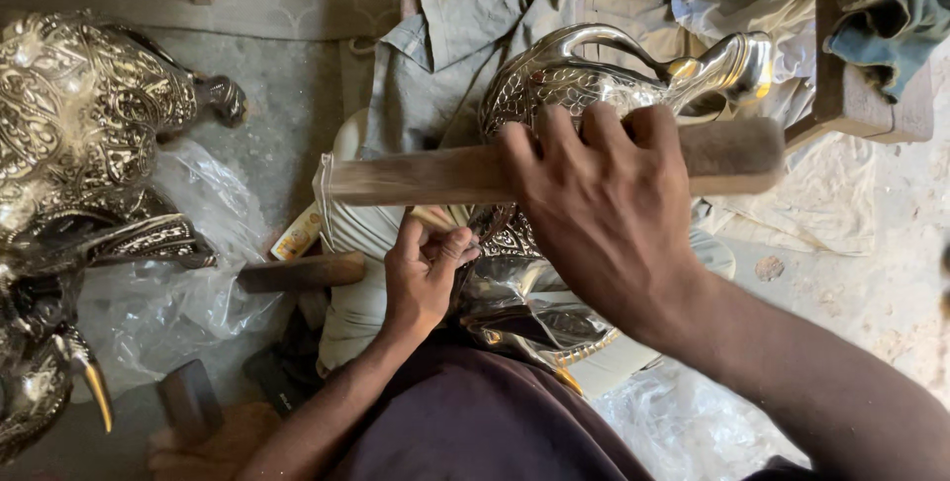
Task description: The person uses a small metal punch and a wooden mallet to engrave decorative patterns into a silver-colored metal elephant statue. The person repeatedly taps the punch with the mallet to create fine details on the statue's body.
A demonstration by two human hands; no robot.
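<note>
A shiny embossed metal swan figure lies across my lap, its curved neck and head toward the upper right. My right hand is wrapped around a long wooden block held across the figure. Lower down, my left hand pinches a small thin tool against the figure's engraved side; the tool's tip is hidden by my fingers.
Another ornate metal figure lies on clear plastic sheet at the left. A small wooden piece and a dark block rest on the floor. Grey cloth and wooden furniture lie beyond.
</note>
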